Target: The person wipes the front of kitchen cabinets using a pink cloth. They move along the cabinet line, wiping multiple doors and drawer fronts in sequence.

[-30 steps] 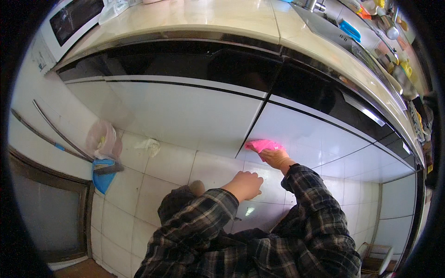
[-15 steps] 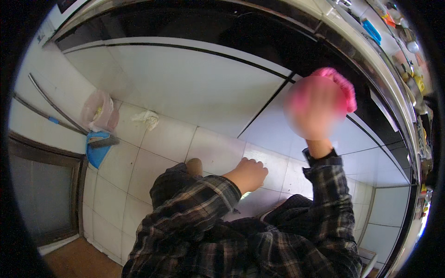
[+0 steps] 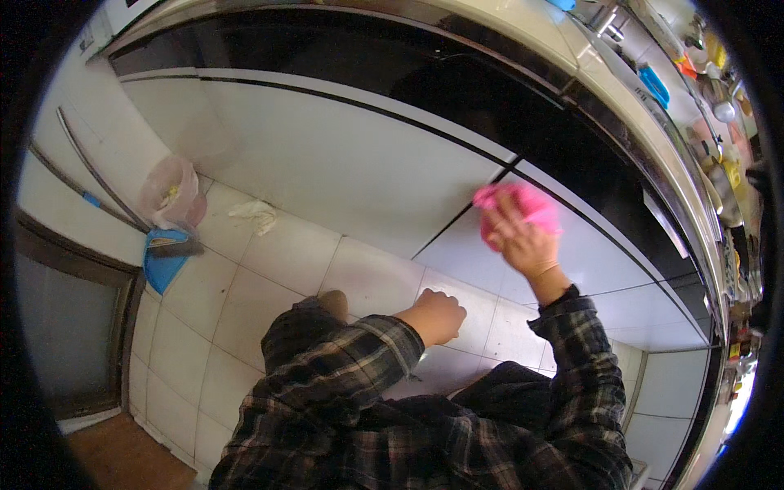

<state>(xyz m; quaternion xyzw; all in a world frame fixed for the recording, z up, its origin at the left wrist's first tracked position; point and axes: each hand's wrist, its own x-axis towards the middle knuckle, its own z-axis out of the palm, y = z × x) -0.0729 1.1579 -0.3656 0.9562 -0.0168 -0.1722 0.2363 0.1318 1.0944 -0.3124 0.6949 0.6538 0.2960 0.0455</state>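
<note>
Against the white cabinet door (image 3: 594,257): pink cloth (image 3: 541,208), now down and left, off the black strip (image 3: 596,147) it overlapped half a second ago; wiping appears back on the door.
Right hand (image 3: 523,237): fingers holding the cloth, laid over it.
Left hand (image 3: 441,317): fingers curled closed, nothing visible in them.

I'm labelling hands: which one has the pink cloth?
The right hand, laid over the pink cloth at the white cabinet door; the curled left hand shows no cloth.

Right arm (image 3: 584,351) extended; right hand (image 3: 527,243) flat, fingers (image 3: 511,222) slightly apart; left hand (image 3: 439,317) curled, forearm (image 3: 363,359) angled inward.
</note>
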